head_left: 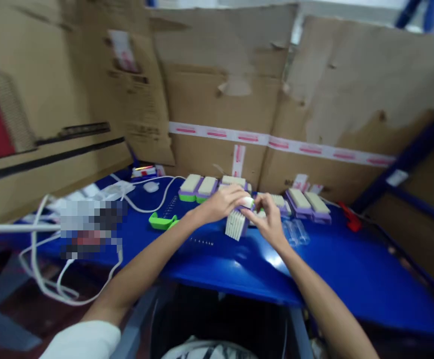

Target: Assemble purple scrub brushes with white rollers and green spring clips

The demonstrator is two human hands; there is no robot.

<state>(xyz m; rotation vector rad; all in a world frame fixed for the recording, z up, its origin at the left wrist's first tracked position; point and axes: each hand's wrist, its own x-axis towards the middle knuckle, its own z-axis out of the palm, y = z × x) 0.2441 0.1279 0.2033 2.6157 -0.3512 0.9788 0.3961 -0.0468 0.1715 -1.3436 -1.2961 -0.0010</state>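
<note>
In the head view, fingers of the left hand (222,203) and right hand (270,219) grasp a small white-and-green piece (247,202) above the blue counter (336,274), apparently steadying it between them. Purple-edged blocks (190,184) line the back, probably for reach. The tape's (227,133) red print is illegible.

Held piece (247,202) part-hidden, sleeve (84,341) cut off

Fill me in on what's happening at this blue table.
A person's left hand holds a small white-and-green piece above the blue table, the right hand close against it. Just below is a ribbed block. Cream-and-purple blocks sit near the cardboard wall; a green part lies to the left.
</note>
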